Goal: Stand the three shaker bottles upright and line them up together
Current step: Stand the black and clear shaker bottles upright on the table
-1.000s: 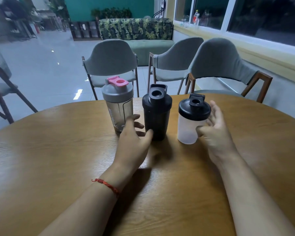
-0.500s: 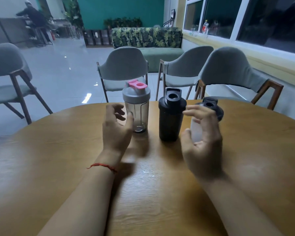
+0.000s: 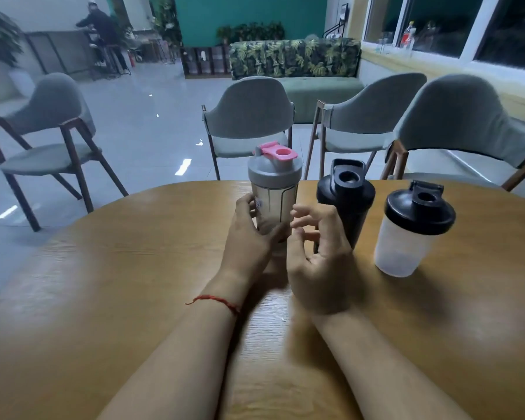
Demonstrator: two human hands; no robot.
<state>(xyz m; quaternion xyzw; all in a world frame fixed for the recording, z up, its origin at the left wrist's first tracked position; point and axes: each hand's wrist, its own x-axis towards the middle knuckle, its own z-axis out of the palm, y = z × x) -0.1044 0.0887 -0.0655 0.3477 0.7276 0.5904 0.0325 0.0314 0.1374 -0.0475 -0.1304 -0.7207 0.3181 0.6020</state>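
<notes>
Final alignment step: left hand is gripping the upright clear, grey-lidded, pink-spouted shaker bottle, right hand is hovering loosely open, empty; next, judging, closing gaps toward the matt black shaker bottle.

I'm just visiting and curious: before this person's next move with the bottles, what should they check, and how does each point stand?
1. Pink-lidded bottle upright: ok.
2. Black bottle upright: ok.
3. Frosted bottle upright: ok.
4. Left hand holding the pink-lidded bottle securely: cannot tell; fingers curl around it.
5. Right hand free: ok, open, holding nothing.
6. All three together in a line: not ok; the frosted bottle stands apart, nearer the person.
</notes>
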